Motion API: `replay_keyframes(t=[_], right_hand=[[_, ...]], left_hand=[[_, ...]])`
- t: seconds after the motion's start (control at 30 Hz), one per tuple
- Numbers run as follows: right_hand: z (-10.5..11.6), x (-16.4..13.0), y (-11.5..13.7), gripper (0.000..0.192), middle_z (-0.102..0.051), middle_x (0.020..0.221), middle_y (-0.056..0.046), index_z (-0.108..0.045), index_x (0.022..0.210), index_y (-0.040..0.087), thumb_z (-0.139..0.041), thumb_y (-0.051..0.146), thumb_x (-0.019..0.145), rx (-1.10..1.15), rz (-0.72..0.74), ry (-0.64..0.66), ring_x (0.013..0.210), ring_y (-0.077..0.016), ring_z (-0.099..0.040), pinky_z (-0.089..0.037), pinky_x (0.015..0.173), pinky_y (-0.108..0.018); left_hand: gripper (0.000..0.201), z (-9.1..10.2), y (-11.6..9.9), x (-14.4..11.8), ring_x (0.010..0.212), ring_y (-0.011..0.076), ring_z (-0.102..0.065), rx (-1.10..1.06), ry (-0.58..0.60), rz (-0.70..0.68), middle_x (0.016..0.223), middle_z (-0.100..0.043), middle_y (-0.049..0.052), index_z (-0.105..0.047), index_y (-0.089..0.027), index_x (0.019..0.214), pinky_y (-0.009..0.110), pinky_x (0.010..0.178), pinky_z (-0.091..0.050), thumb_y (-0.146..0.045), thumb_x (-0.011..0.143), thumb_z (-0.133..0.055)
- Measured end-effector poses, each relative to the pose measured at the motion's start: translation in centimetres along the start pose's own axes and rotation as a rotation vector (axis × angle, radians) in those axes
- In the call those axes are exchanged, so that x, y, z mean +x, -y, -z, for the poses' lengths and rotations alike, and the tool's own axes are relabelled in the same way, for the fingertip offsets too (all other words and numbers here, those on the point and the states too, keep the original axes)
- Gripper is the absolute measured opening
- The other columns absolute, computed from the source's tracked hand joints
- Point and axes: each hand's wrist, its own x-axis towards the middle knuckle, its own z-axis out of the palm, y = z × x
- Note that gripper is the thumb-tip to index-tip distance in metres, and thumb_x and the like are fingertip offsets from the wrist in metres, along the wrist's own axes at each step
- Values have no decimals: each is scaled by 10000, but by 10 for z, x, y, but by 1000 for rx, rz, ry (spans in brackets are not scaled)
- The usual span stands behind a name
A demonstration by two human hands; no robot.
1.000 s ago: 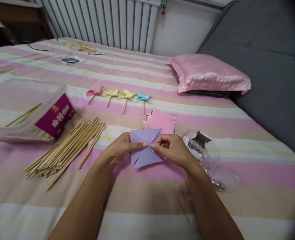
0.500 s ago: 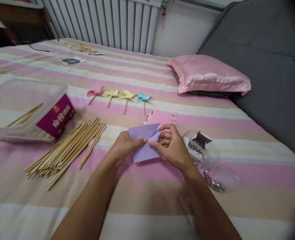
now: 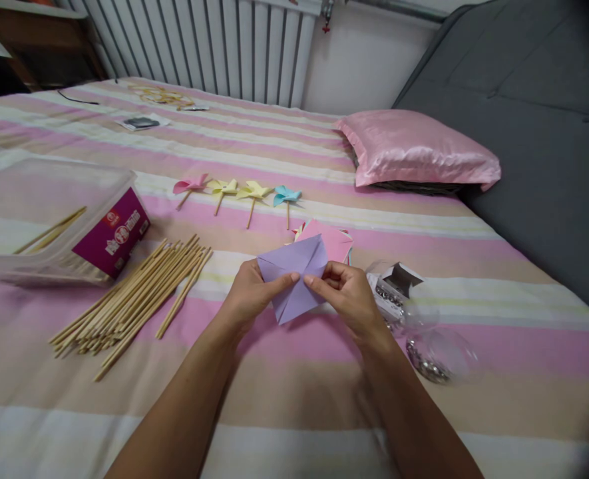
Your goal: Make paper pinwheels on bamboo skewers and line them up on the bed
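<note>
A square of purple paper (image 3: 294,256) with diagonal lines toward its middle is held in the air between both hands. My left hand (image 3: 251,289) pinches its left side, thumb on top near the centre. From the right, my right hand (image 3: 347,293) grips it too, with the thumb near the middle and the fingers curled behind. Just beyond lies a stack of coloured paper (image 3: 331,239), pink on top, partly hidden by the purple sheet. Farther back four-bladed paper pinwheels on short sticks lie in a row, among them a pink pinwheel (image 3: 190,184) and a blue pinwheel (image 3: 287,195).
Many wooden sticks (image 3: 139,293) lie at left beside a clear plastic box (image 3: 119,176) with a purple label. At right are a small open box (image 3: 391,293) and a clear round container (image 3: 434,359) of metal pieces. A pink pillow (image 3: 418,146) rests by the grey headboard (image 3: 524,120).
The purple paper has turned slightly anticlockwise. My right hand's fingers have moved down from its upper right corner and now hold its right side.
</note>
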Motion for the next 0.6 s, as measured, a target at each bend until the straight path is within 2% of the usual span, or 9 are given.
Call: replay_keyframes(t=[0.2,0.3,0.47,0.6], right_hand=[[0,1,-1,199,-614,616,-2,-611,694,160,-708,326,643,9,-38,-11,533,-120,-549,-432,519,-245],[3,1,0,188,-616,604,2,-620,690,156,-709,308,625,52,-90,10,533,-119,-547,-418,516,-239],[10,1,0,174,-646,639,2,-644,714,152,-704,285,619,127,-200,140,547,-114,-558,-416,536,-229],[12,0,1,165,-654,667,-4,-661,747,153,-695,253,620,118,-232,227,573,-117,-572,-423,552,-230]], left_hand=[[244,1,-1,-1,631,128,-574,16,58,37,725,-678,28,-702,-134,787,224,594,-447,-248,586,-785],[252,6,-6,-3,626,121,-554,-2,159,79,697,-653,20,-699,-129,788,212,582,-421,-262,591,-783],[356,14,-14,-4,610,130,-549,-74,290,225,674,-643,38,-707,-118,764,232,594,-423,-439,616,-742],[288,15,-13,-4,616,144,-565,34,294,317,649,-655,56,-694,-106,657,242,606,-416,-386,619,-750]])
